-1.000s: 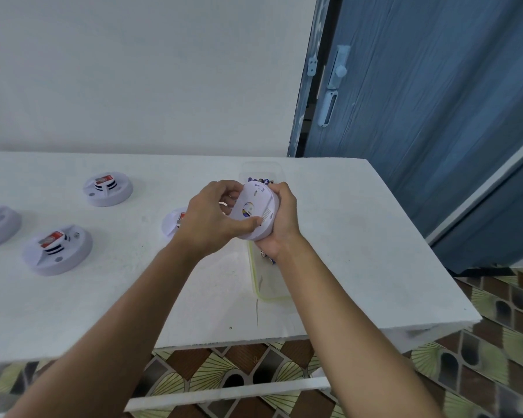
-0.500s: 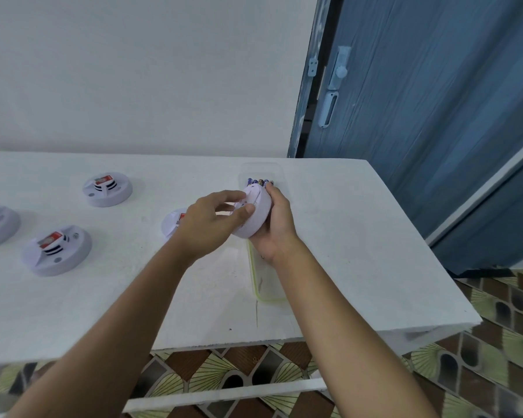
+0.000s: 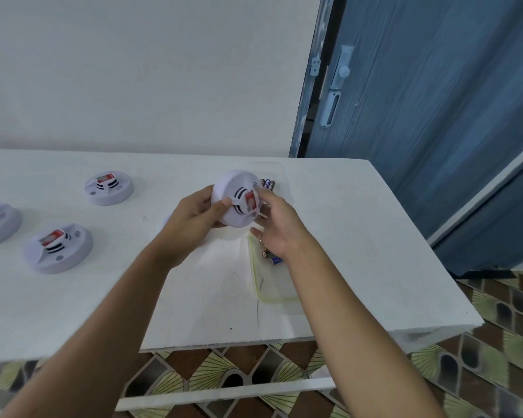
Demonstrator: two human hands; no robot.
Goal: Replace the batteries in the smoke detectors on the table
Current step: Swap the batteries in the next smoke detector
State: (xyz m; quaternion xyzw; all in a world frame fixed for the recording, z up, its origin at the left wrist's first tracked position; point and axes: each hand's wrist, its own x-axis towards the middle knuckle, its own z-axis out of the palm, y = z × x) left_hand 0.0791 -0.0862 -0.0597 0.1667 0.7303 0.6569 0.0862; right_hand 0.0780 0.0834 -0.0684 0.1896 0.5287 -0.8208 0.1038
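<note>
Smoke detectors (image 3: pixel 109 188), three of them, are laid out on the left of the white table (image 3: pixel 344 236). A clear tray (image 3: pixel 272 298) is set near its right side. A fourth detector (image 3: pixel 234 203) is gripped above the table by the left hand (image 3: pixel 187 224), thumb on its face. The right hand (image 3: pixel 280 227) is laid against its edge, fingers relaxed. Batteries (image 3: pixel 267 184) are seen in the tray.

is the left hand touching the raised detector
Touching. The head view shows the left hand gripping the detector, with its thumb lying on the front face and its fingers curled at the rim.
</note>
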